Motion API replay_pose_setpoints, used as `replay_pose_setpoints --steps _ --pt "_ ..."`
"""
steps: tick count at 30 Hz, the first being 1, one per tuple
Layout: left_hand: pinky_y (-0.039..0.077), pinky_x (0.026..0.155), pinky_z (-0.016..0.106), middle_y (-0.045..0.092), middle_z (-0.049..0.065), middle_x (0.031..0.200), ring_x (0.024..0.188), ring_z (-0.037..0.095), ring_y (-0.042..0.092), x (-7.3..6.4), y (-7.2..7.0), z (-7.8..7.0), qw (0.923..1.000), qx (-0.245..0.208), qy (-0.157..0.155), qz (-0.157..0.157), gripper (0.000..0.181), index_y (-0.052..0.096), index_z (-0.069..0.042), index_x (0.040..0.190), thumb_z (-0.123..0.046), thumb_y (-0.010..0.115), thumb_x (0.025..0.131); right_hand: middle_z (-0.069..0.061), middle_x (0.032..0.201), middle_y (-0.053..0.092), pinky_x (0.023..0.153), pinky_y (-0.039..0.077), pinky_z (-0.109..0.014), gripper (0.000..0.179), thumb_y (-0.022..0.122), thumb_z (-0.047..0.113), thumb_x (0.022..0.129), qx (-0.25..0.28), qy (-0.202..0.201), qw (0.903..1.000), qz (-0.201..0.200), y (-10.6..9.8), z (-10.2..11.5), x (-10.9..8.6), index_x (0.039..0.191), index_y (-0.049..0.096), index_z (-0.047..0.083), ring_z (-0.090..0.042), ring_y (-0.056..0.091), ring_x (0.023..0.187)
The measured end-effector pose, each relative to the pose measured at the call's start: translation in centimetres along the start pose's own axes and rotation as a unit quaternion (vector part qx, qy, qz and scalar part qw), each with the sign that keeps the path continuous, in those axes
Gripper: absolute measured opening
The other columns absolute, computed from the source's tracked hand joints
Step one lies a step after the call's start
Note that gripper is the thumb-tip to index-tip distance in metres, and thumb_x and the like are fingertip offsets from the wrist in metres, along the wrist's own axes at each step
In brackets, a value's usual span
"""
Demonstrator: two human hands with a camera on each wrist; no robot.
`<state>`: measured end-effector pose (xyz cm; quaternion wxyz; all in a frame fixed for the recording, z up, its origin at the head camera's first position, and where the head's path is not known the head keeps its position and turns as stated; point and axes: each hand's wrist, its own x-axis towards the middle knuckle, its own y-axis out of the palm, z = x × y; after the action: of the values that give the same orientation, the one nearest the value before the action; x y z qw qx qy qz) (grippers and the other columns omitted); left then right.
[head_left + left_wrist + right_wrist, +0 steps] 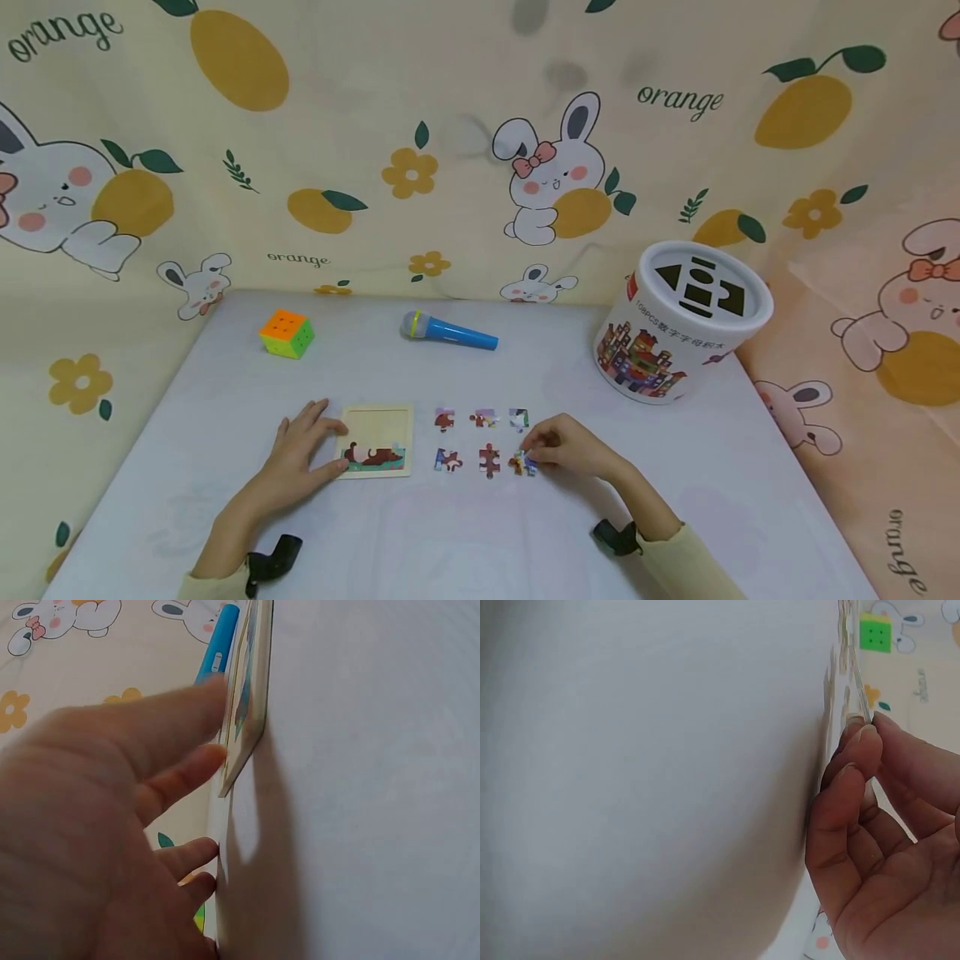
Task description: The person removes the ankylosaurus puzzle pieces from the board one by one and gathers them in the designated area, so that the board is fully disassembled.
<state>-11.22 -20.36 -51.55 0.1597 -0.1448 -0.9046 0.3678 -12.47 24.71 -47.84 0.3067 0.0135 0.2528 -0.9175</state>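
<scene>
A square wooden puzzle tray point(377, 422) lies on the table, its lower part filled with brown and teal picture pieces. My left hand point(300, 454) rests at its left side, with thumb and forefinger touching the edge and the other fingers spread. Several loose jigsaw pieces lie in two rows to the right, among them a brown jigsaw piece point(489, 459). With thumb and fingertips my right hand point(570, 446) pinches a blue-and-yellow jigsaw piece point(519, 463) at the right end of the near row. In the right wrist view that piece appears edge-on as a thin sliver point(862, 701).
A puzzle cube point(287, 334) sits at the back left and a blue toy microphone point(450, 330) at the back middle. The tall white block bucket point(678, 325) with a slotted lid stands at the back right. A patterned cloth point(465, 150) hangs behind the table.
</scene>
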Motion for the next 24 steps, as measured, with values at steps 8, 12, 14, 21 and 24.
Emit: replay_pose_setpoints --steps 8,12,14,21,24 --pt "0.001 0.105 0.078 0.029 0.032 0.154 0.142 0.057 0.015 0.0 0.0 0.1 0.9998 0.009 -0.013 0.012 0.044 0.06 -0.02 0.113 -0.031 0.083 0.077 -0.012 0.08 0.067 0.055 0.049 -0.023 0.01 0.064 -0.003 0.093 0.001 0.017 0.9998 -0.007 0.1 -0.1 -0.3 0.1 0.071 -0.006 -0.013 0.055 0.061" --pt "0.0 0.106 0.077 0.027 0.032 0.155 0.143 0.056 0.013 0.0 0.0 0.1 0.9998 0.008 -0.014 0.014 0.045 0.06 -0.02 0.113 -0.034 0.083 0.077 -0.01 0.078 0.065 0.054 0.048 -0.023 0.01 0.062 -0.004 0.093 -0.004 0.016 0.9998 -0.012 0.2 -0.2 -0.3 0.1 0.07 -0.006 -0.014 0.054 0.06" --pt "-0.001 0.107 0.076 0.027 0.032 0.155 0.143 0.056 0.013 0.0 0.1 0.1 0.9998 0.005 -0.013 0.013 0.043 0.06 -0.019 0.113 -0.035 0.081 0.079 -0.009 0.077 0.064 0.054 0.048 -0.023 0.01 0.062 -0.005 0.093 -0.009 0.015 0.9998 -0.014 0.2 -0.2 -0.2 0.1 0.069 -0.006 -0.014 0.054 0.059" --pt "-0.004 0.108 0.074 0.027 0.03 0.156 0.144 0.054 0.012 0.0 0.1 0.4 0.9996 -0.021 -0.012 0.011 0.039 0.058 -0.016 0.116 -0.027 0.077 0.084 -0.004 0.073 0.06 0.054 0.045 -0.021 0.008 0.064 -0.005 0.091 -0.043 0.009 0.9988 -0.02 0.4 0.1 0.0 0.098 0.067 -0.004 -0.011 0.051 0.059" --pt "-0.004 0.108 0.074 0.028 0.03 0.155 0.144 0.055 0.012 -0.1 0.0 0.5 0.9995 -0.028 -0.01 0.01 0.034 0.057 -0.018 0.11 -0.025 0.077 0.084 0.0 0.07 0.057 0.055 0.042 -0.022 0.004 0.067 0.0 0.091 -0.094 0.016 0.9951 -0.028 0.3 0.8 0.4 0.095 0.067 -0.001 -0.009 0.049 0.06"
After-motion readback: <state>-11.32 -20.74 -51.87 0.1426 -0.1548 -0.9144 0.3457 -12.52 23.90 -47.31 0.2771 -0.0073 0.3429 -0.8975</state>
